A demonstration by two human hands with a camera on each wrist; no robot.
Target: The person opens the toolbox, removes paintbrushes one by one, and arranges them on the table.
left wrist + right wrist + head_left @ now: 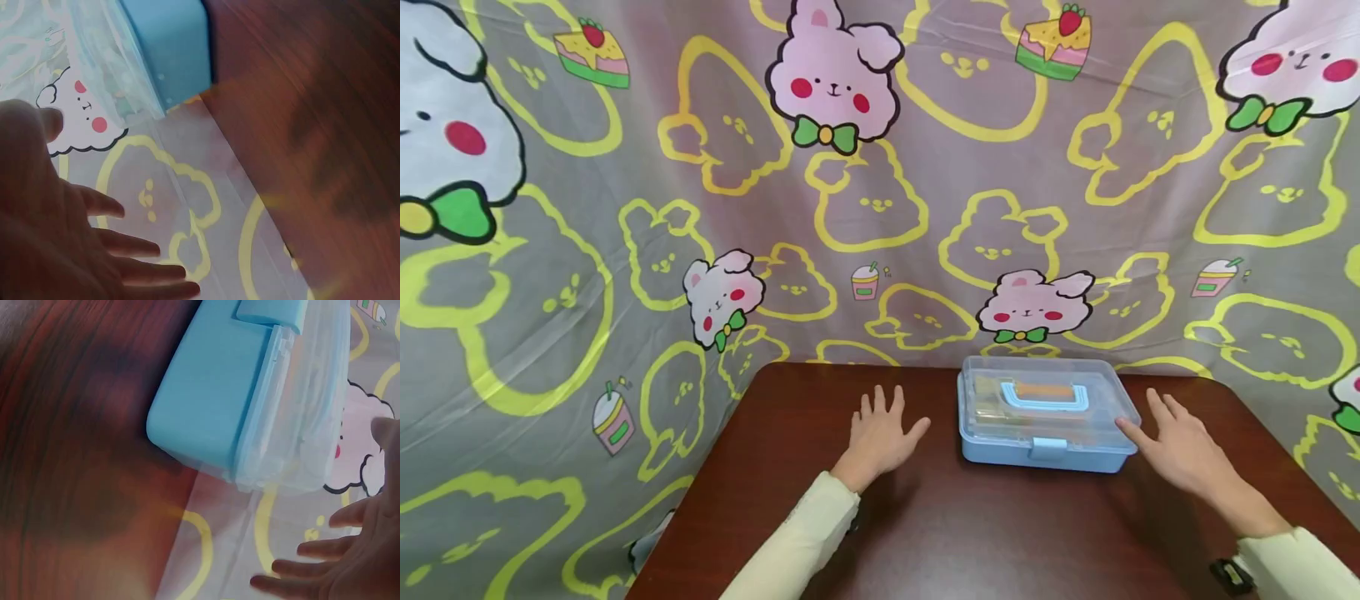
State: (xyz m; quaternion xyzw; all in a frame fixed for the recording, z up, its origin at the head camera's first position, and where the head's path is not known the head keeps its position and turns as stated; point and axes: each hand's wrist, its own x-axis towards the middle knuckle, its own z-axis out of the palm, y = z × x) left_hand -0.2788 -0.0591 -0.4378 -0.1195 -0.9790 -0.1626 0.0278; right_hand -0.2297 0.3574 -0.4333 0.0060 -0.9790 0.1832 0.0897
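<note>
A light-blue plastic storage box with a clear lid stands on the table, its blue carry handle lying on top and a blue latch at the front. Through the lid an orange-brown item and some yellowish things show faintly. My left hand is spread in the air left of the box, apart from it, holding nothing. To the right, my right hand has its fingers extended, its thumb close by the box's right front corner. Both wrist views show straight, spread fingers beside the blue box.
The dark reddish-brown table has its back edge against a grey curtain printed with rabbits and yellow outlines. The same cloth also hangs along the left side. Black wrist straps show at the cuffs of the pale sleeves.
</note>
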